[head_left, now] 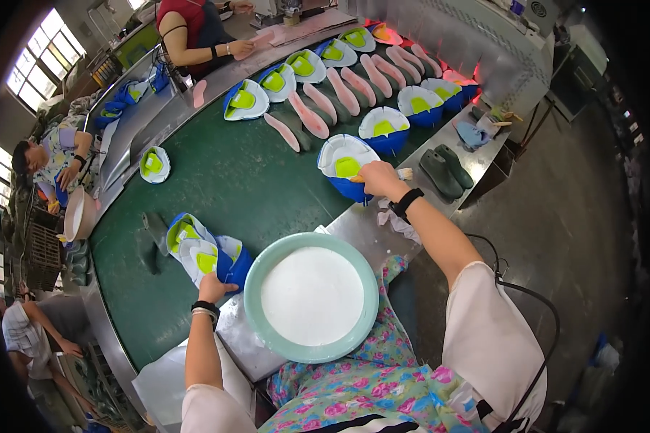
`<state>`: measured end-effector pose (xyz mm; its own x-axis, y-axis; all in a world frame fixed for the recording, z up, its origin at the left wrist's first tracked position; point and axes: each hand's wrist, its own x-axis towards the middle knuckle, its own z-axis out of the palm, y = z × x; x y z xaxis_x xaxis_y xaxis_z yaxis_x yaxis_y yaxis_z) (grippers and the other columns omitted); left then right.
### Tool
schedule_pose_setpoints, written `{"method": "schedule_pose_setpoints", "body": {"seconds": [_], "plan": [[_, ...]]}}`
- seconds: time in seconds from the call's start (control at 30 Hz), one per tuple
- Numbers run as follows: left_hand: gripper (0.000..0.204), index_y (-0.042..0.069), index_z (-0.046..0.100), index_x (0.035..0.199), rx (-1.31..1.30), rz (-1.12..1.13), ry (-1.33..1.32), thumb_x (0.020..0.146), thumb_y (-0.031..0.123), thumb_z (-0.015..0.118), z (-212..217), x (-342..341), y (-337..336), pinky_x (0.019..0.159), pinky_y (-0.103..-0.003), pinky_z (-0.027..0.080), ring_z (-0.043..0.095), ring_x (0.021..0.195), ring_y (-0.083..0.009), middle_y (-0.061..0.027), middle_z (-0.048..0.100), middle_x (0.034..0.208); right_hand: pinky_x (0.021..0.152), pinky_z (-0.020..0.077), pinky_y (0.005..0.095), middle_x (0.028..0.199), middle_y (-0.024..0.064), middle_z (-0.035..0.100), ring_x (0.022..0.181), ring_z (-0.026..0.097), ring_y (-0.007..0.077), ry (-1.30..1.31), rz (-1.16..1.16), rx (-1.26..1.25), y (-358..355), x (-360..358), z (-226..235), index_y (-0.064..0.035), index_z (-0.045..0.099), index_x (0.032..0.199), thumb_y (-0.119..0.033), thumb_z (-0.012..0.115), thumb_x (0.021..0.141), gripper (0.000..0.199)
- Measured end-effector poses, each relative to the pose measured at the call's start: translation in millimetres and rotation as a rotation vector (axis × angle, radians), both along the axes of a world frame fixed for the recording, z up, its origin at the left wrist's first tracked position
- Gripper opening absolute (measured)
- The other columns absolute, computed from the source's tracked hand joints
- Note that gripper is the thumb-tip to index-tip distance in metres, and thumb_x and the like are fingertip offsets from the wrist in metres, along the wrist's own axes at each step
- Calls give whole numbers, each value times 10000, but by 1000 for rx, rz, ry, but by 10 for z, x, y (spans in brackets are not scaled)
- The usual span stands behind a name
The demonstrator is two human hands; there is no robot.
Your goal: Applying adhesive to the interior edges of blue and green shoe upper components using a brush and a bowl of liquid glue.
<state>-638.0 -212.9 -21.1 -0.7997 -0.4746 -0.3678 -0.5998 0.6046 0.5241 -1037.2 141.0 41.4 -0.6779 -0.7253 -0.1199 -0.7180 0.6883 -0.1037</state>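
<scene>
My left hand [213,287] is closed on the near edge of a blue shoe upper [238,270] with a white and lime lining. This upper lies against another one [183,229] on the green belt [217,166]. Toward the right, my right hand [381,179] pinches the edge of a second blue upper [348,155] at the belt's edge. A brush [406,174] is also in that hand, its pale bristles pointing right. Between my arms, in front of my body, a teal basin [370,289] holds white liquid.
Pink insoles [309,115] and dark soles lie in a row between lines of uppers [274,83]. Dark green shoe lasts [440,172] stand on the metal ledge at right, others [150,242] on the belt. Co-workers [195,36] work across and at left. A black cable [549,317] hangs beside my right arm.
</scene>
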Motion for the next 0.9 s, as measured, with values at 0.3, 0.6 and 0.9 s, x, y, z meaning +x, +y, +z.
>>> {"method": "schedule_pose_setpoints", "body": {"seconds": [0.3, 0.6, 0.9], "plan": [[495, 23, 680, 1040, 64, -36, -144, 586, 134, 845, 92, 262, -269, 845, -391, 498, 662, 914, -335, -171, 702, 975, 762, 536, 420, 877, 179, 698, 863, 674, 335, -82, -76, 37, -204, -418, -226, -63, 726, 828, -125, 696, 671, 171], [483, 34, 680, 1055, 114, 65, -90, 592, 58, 814, 117, 293, -134, 807, -356, 512, 685, 857, -286, -152, 714, 943, 750, 535, 424, 865, 147, 699, 856, 672, 327, -108, 14, 105, -154, -536, -260, -99, 723, 873, -181, 737, 642, 245], [477, 22, 685, 1037, 108, 128, -87, 576, 28, 810, 128, 335, -113, 813, -357, 518, 687, 861, -275, -143, 716, 936, 727, 532, 448, 845, 176, 685, 844, 669, 342, -71, -190, -243, 35, -1086, -213, -66, 705, 862, -295, 721, 735, 263]]}}
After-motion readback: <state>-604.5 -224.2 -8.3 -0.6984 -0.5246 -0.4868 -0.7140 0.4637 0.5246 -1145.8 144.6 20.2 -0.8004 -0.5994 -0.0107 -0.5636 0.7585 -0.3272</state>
